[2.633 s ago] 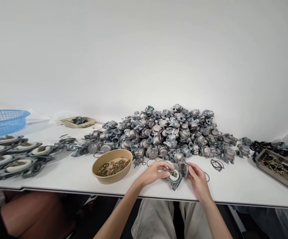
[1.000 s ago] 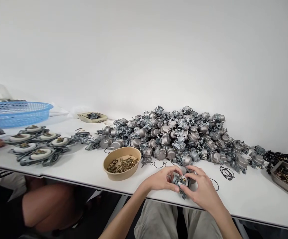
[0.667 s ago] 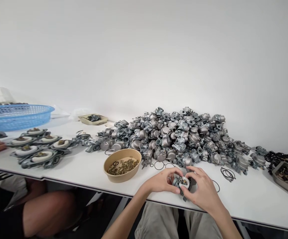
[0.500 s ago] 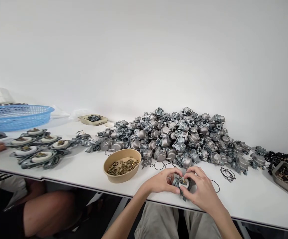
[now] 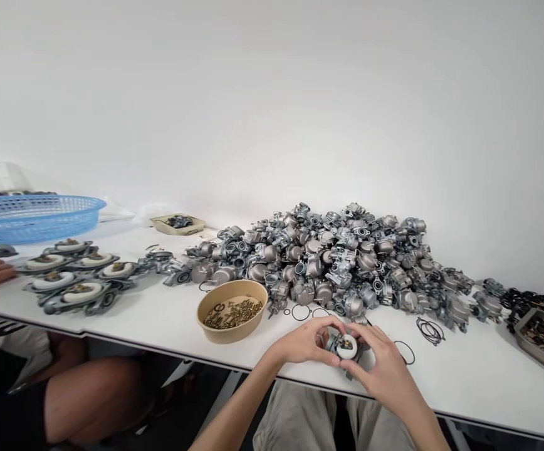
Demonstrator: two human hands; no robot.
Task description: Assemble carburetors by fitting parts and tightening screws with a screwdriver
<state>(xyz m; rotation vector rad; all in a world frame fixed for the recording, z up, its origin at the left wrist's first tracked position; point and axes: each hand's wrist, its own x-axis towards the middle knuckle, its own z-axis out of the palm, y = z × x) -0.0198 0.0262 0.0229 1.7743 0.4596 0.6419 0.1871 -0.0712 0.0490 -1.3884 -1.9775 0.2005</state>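
Carburetor (image 5: pixel 333 342): smack between left hand (image 5: pixel 306 342) and right hand (image 5: pixel 385 364), white float (image 5: pixel 348 355) up
Grip: left's clasping carburetor, right's pinching float

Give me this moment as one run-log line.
left hand: holding grey part; right hand: holding same part; white ring: on grey part; tan bowl: left of hands, brass pieces inside; metal-part pile: beyond hands

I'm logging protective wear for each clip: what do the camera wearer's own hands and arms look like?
The left hand and right hand are bare, without gloves. No ring, watch or bracelet shows. Both forearms are uncovered, with no sleeves in view.
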